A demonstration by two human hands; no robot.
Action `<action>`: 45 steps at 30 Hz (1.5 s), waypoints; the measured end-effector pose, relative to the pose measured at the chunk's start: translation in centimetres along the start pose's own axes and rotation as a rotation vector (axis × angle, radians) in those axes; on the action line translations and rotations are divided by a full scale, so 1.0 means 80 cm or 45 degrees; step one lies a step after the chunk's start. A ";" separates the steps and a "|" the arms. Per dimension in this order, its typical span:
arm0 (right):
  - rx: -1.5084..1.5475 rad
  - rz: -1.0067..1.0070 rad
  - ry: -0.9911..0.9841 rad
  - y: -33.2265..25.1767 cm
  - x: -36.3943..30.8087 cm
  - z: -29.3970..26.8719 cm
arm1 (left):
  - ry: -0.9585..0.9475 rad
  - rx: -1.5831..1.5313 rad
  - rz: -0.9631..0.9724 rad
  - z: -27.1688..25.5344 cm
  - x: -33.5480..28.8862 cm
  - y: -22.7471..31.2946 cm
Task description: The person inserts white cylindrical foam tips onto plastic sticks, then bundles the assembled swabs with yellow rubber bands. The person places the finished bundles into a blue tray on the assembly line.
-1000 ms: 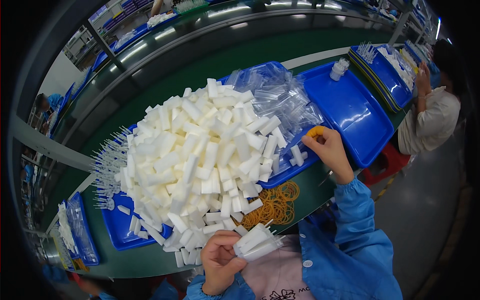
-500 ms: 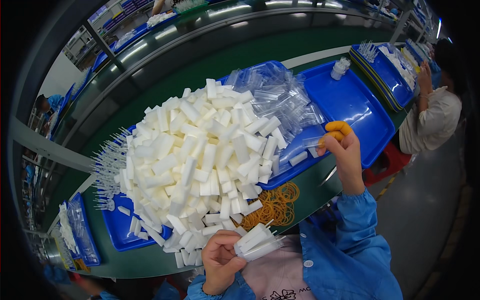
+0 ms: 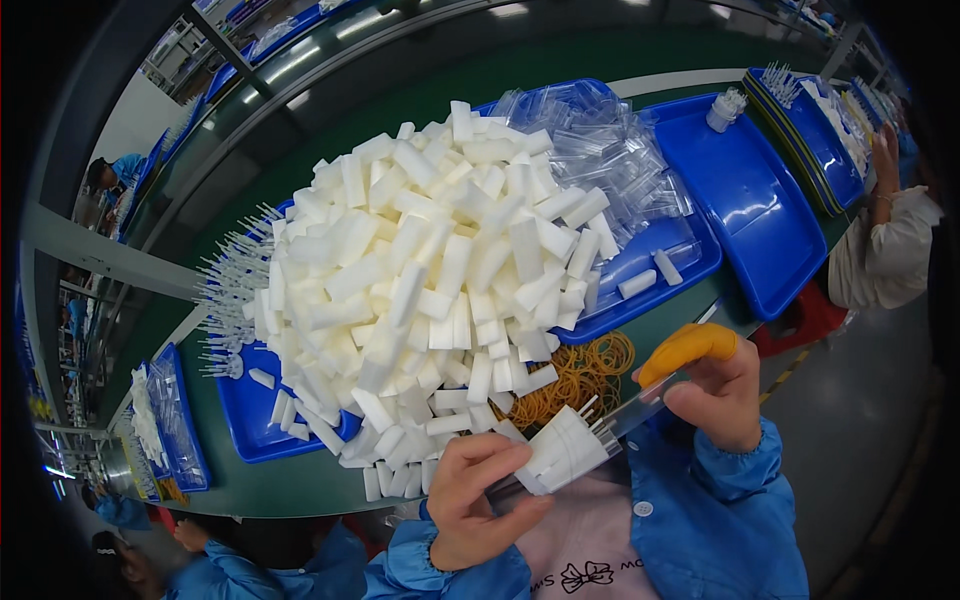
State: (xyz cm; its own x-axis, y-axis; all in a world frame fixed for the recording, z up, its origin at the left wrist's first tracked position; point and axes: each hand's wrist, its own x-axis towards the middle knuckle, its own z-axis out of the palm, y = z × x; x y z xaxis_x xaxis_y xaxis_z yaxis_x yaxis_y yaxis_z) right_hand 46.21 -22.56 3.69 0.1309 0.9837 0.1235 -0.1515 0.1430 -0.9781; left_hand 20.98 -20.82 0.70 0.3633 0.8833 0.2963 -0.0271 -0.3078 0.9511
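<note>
My left hand (image 3: pixel 478 505) is closed around a bundle of white foam pieces (image 3: pixel 570 452), with thin white sticks poking out of its right end. My right hand (image 3: pixel 722 392), wearing yellow finger cots (image 3: pixel 688 350), pinches a clear plastic sleeve (image 3: pixel 648 404). The sleeve's free end reaches the stick end of the bundle; whether they touch, I cannot tell. Beyond my hands rises a big heap of white foam pieces (image 3: pixel 430 275). Yellow-brown rubber bands (image 3: pixel 588 382) lie at the heap's near right side.
Clear plastic sleeves (image 3: pixel 620 160) fill part of a blue tray (image 3: pixel 655 300). Another blue tray (image 3: pixel 750 200) holds a bundle of white sticks (image 3: pixel 726 108) at its far end. White sticks (image 3: pixel 235 290) stand left of the heap. A co-worker (image 3: pixel 890 240) sits at the right.
My right hand has come down and left with the clear sleeve, from over the tray to the bundle. My left hand has shifted slightly right with the bundle. The view has shifted too.
</note>
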 end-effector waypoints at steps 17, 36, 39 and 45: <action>-0.201 -0.073 -0.068 -0.003 0.001 0.002 | -0.106 0.240 0.069 0.005 0.014 0.022; -0.140 -0.199 0.015 0.011 -0.005 0.007 | -0.076 -0.100 -0.199 0.007 0.018 -0.002; -0.299 -0.288 0.038 0.013 -0.004 0.004 | -0.080 -0.411 -0.316 0.010 0.018 -0.003; -0.369 -0.309 0.046 0.019 -0.017 0.002 | -0.251 -0.681 -0.293 -0.005 0.018 -0.011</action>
State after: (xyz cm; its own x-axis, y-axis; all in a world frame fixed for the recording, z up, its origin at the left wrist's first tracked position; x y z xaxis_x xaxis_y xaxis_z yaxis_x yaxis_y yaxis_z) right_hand 45.61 -23.66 2.10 0.1644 0.9196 0.3569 0.1710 0.3297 -0.9285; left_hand 21.16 -19.11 0.33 0.5796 0.8082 0.1046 -0.3725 0.1486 0.9160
